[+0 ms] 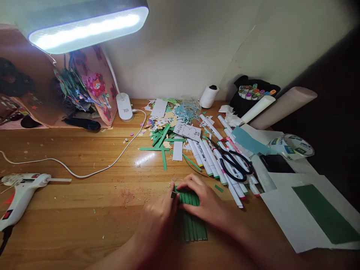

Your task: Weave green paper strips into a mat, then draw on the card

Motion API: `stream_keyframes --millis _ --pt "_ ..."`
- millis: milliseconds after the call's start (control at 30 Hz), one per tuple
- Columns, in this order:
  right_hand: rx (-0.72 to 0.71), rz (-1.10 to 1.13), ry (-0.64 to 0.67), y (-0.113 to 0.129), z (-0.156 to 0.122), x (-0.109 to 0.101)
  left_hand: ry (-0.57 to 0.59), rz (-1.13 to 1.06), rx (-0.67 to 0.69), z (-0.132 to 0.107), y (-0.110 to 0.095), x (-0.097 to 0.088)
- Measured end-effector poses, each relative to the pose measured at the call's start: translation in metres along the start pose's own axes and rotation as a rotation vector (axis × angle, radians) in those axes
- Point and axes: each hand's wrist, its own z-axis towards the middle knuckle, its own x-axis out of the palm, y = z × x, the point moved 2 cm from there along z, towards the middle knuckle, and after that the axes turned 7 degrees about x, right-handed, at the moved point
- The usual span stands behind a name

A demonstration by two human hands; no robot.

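Close to the desk's front edge lies a green panel [194, 223] of narrow strips set side by side. My left hand [157, 215] is closed at its upper left edge, fingers pressed together. A small dark piece [173, 194] shows at these fingertips; I cannot tell what it is. My right hand [206, 202] curves over the panel's upper part, forefinger at the top and thumb across the strips, gripping it. Parts of the panel are hidden under both hands.
Green strips [161, 138] and paper scraps [165, 112] are piled behind. White markers [208, 157] and black-handled scissors [236, 165] lie right of them. A glue gun [22, 195] rests at left, tape [292, 146] and a green sheet [323, 212] at right. A lamp [90, 30] shines overhead.
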Motion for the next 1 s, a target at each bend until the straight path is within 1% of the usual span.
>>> stream_keyframes --millis 167,400,467,600,667,867,1000 --pt "0.005 0.012 -0.013 -0.0009 0.0009 0.0000 0.007 0.024 0.036 0.0014 -0.0020 -0.0043" --pt "0.034 0.024 -0.043 -0.0003 0.0023 0.0045 0.014 -0.004 0.011 0.0023 -0.0008 -0.0042" --pt "0.031 0.022 -0.046 0.0011 0.0026 0.0049 0.022 -0.021 -0.015 0.0025 0.0004 -0.0032" --pt "0.033 0.012 -0.063 0.0037 0.0033 0.0040 0.013 -0.102 -0.109 0.0007 0.0050 0.0000" --pt "0.029 0.009 -0.071 0.0039 0.0029 0.0024 0.009 -0.125 -0.113 -0.0008 0.0064 0.0013" --pt "0.031 -0.016 0.012 0.0025 0.0007 -0.0009 0.022 -0.102 -0.097 -0.0026 0.0056 0.0010" --pt "0.070 -0.017 -0.011 0.0027 0.0011 0.0016 0.031 -0.115 -0.096 -0.0015 0.0054 0.0008"
